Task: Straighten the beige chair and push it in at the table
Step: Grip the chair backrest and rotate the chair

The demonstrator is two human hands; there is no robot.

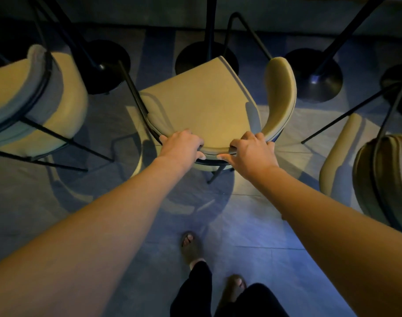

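A beige chair [202,104] with a curved backrest and thin black metal legs stands in front of me, its seat turned slightly to the left. My left hand [181,145] grips the top rim of the backrest on the left. My right hand [252,149] grips the same rim a little to the right, with the thumb under the edge. Beyond the chair, a table's black pedestal [210,30] rises from a round base [191,58]. The tabletop itself is out of view.
A second beige chair [37,97] stands close at the left and a third [378,175] at the right. More round black pedestal bases [316,76] sit on the grey tiled floor behind. My sandalled feet [191,245] stand below the chair.
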